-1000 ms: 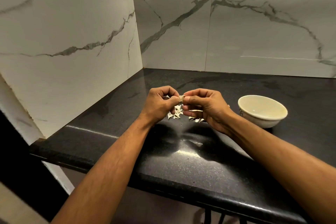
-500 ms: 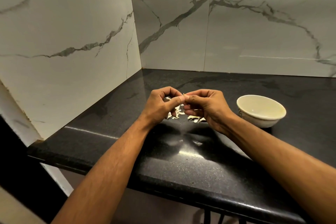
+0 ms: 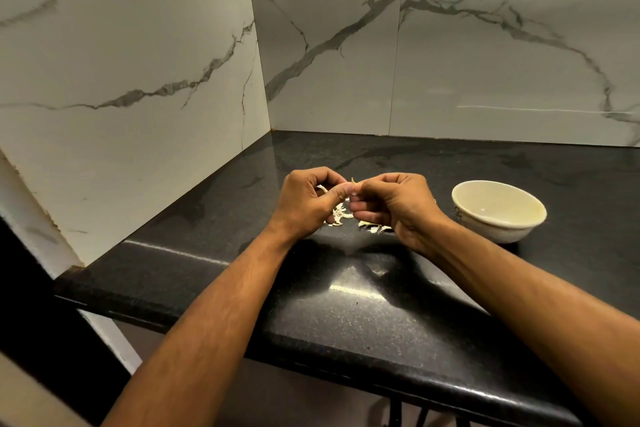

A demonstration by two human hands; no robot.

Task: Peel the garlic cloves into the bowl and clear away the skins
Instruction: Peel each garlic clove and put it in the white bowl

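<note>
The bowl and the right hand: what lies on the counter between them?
In the head view, only bare black counter lies between the bowl and the right hand; the garlic skins lie under the hands.

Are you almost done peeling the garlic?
Partway. Loose skins already lie on the black counter, so some peeling is done. Right now the left hand and right hand pinch a clove between them. The bowl shows no cloves from here, and the skins still need clearing.
</note>
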